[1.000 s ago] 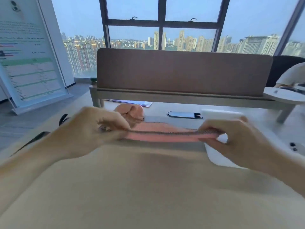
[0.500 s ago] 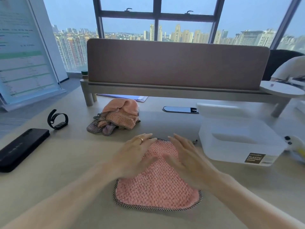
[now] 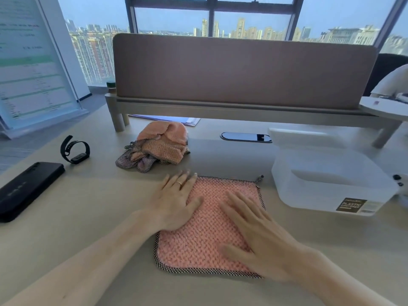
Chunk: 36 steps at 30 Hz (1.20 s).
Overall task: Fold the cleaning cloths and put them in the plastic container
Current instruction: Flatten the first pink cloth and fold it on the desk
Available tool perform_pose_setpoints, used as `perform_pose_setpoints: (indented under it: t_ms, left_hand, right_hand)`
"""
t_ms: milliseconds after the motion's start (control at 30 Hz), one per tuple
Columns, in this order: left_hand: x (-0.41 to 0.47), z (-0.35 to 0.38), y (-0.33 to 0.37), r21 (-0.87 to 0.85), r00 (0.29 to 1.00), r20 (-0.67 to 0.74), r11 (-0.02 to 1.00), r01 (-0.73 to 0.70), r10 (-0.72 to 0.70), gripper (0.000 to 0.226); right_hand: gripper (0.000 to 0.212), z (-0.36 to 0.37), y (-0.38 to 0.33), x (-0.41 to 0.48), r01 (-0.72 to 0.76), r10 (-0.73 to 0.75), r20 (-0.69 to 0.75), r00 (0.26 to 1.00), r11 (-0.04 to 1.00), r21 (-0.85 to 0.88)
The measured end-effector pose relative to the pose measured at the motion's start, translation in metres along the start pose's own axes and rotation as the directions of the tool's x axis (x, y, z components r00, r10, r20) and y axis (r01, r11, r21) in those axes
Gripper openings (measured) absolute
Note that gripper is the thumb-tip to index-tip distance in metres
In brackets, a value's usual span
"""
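A pink knitted cleaning cloth (image 3: pixel 212 217) with a dark checked border lies flat and spread on the desk in front of me. My left hand (image 3: pixel 174 204) rests flat on its left part, fingers straight. My right hand (image 3: pixel 256 237) lies flat on its right part, fingers spread. A crumpled heap of more cloths (image 3: pixel 159 149), pink and grey, sits behind the flat cloth to the left. The translucent plastic container (image 3: pixel 326 186) stands open to the right, its lid (image 3: pixel 304 138) tipped back, nothing visible inside.
A black phone (image 3: pixel 24 188) and a black wristband (image 3: pixel 75 151) lie at the left. A dark oval cable port (image 3: pixel 245 137) sits in the desk behind. A brown divider panel (image 3: pixel 242 69) on a raised shelf closes the back. A white object (image 3: pixel 399 184) lies beside the container.
One second ago both hands held the cloth stretched in the air. It now lies flat on the desk, and my hands have slid apart across it, the right one toward me.
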<state>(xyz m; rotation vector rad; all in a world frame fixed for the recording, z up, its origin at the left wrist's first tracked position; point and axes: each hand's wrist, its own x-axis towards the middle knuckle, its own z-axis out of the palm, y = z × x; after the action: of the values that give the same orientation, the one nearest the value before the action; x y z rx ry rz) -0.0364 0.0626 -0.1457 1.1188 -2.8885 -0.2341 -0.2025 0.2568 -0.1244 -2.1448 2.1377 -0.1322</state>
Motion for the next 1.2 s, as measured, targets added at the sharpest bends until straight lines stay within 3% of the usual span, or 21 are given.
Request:
perform_pose_setpoints:
  t_ms: [67,133,233,333,400,500,633,733,867,933,1100,1200]
  left_hand:
    - [0.003,-0.001,-0.002,-0.01,1.0,-0.004,1.0,-0.004,0.004,0.097]
    - [-0.005,-0.009,-0.001,-0.026,0.99,-0.13,0.998,-0.065,0.061,0.09]
    - [-0.05,-0.029,0.002,-0.214,0.934,-0.265,0.93,-0.298,0.239,0.056]
    - [-0.105,-0.036,-0.006,-0.305,0.899,-0.158,0.846,-0.438,0.408,0.019]
    - [-0.124,-0.033,-0.015,-0.299,0.88,-0.09,0.83,-0.47,0.466,0.019]
    - [-0.125,-0.028,-0.017,-0.317,0.872,-0.104,0.815,-0.485,0.479,0.014]
    - [-0.116,-0.019,-0.017,-0.205,0.85,-0.164,0.825,-0.526,0.501,0.006]
    - [-0.118,-0.018,-0.018,-0.171,0.86,-0.172,0.845,-0.506,0.481,0.007]
    - [-0.129,-0.018,-0.025,-0.22,0.874,-0.201,0.849,-0.481,0.443,0.02]
    - [-0.131,-0.019,-0.028,-0.228,0.871,-0.221,0.845,-0.484,0.439,0.013]
    - [-0.131,-0.016,-0.025,-0.022,0.772,-0.231,0.79,-0.613,0.592,0.013]
    - [-0.136,-0.019,-0.029,-0.068,0.794,-0.232,0.805,-0.589,0.561,0.015]
  right_hand:
    - [0.087,0.003,0.001,-0.01,0.0,-0.001,0.029,1.0,1.0,0.006]
    - [0.084,-0.003,0.008,-0.018,0.017,-0.017,-0.008,1.0,0.999,0.047]
    - [0.073,-0.014,0.016,-0.032,0.115,-0.095,-0.186,0.978,0.988,0.104]
    - [0.054,-0.015,0.025,-0.051,0.277,-0.232,-0.277,0.932,0.951,0.137]
    - [0.036,-0.011,0.028,-0.058,0.353,-0.312,-0.276,0.909,0.929,0.114]
    - [0.017,-0.007,0.028,-0.058,0.363,-0.327,-0.234,0.916,0.922,0.131]
    - [0.013,-0.004,0.03,-0.058,0.354,-0.332,-0.228,0.915,0.933,0.061]
    - [0.005,0.0,0.034,-0.065,0.331,-0.3,-0.233,0.925,0.938,0.102]
    - [0.008,0.001,0.036,-0.079,0.31,-0.271,-0.27,0.924,0.944,0.116]
    - [0.008,0.002,0.036,-0.084,0.301,-0.261,-0.29,0.921,0.948,0.102]
    - [0.013,0.002,0.036,-0.087,0.306,-0.281,-0.293,0.914,0.951,0.044]
    - [0.017,0.003,0.035,-0.091,0.283,-0.243,-0.309,0.919,0.955,0.092]
